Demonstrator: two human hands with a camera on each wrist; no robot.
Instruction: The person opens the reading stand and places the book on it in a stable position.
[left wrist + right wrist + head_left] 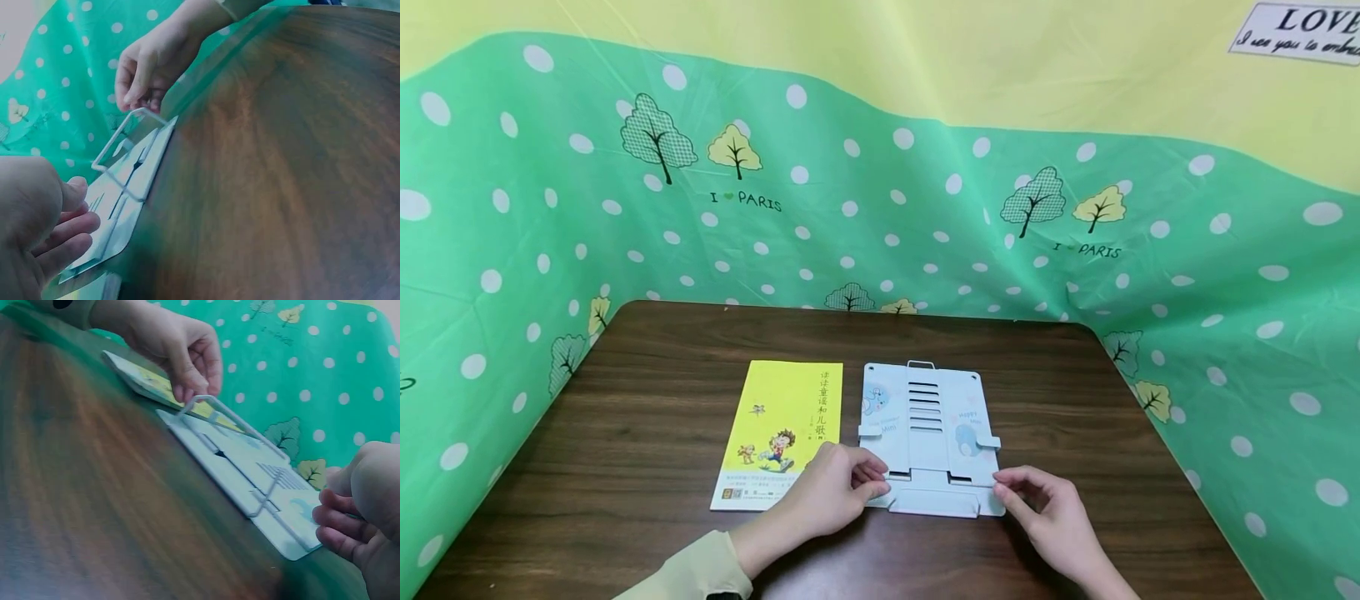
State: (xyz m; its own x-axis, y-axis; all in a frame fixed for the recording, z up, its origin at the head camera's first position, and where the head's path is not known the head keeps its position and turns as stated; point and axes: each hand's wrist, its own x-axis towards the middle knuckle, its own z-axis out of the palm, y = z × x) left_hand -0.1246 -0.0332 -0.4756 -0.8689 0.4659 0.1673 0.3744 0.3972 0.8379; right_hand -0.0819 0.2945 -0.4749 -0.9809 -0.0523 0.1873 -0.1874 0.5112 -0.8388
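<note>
While the folding book stand [929,454] lies flat on the desk [647,400] beside the yellow children's book [782,400], our left grip [835,492] and right grip [1051,510], both nearly closed, pinch its lower corners; we judge it light, stiff, smooth, best held by its edges.

The head view looks forward and down from the tabletop's [1037,392] six o'clock side toward twelve, farthest off. Both wrist views sit close and low, tilted: the left has the left hand [40,228] at eight o'clock, the right the right hand [369,519] at four. They share the pale stand [928,454].
</note>
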